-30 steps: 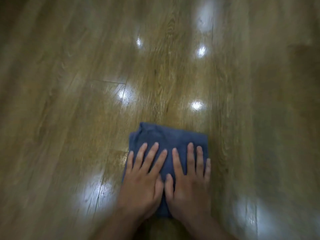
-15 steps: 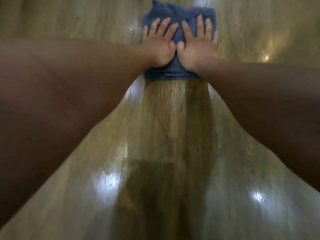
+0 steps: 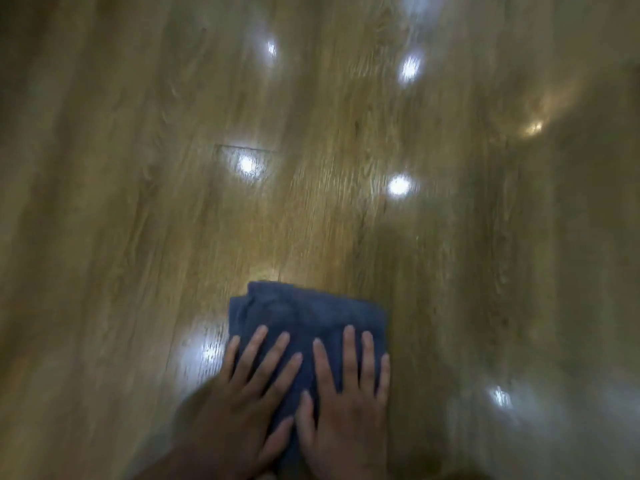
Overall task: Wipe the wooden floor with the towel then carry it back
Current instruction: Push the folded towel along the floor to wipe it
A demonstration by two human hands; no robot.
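A folded dark blue towel (image 3: 304,313) lies flat on the glossy wooden floor (image 3: 311,209) near the bottom middle of the view. My left hand (image 3: 242,403) presses on its left half with straight, spread fingers. Beside it, thumbs almost touching, my right hand (image 3: 346,403) presses flat on the right half. The near part of the towel is hidden under both palms. The picture is motion-blurred.
Long floorboards run away from me in every direction. Several bright ceiling-light reflections (image 3: 398,185) dot the shiny surface. A darker shadowed zone (image 3: 606,237) lies at the far right. No other objects show.
Half a second ago my arms were stretched far forward with the towel at the top of view; now both hands and the towel are back close to me.
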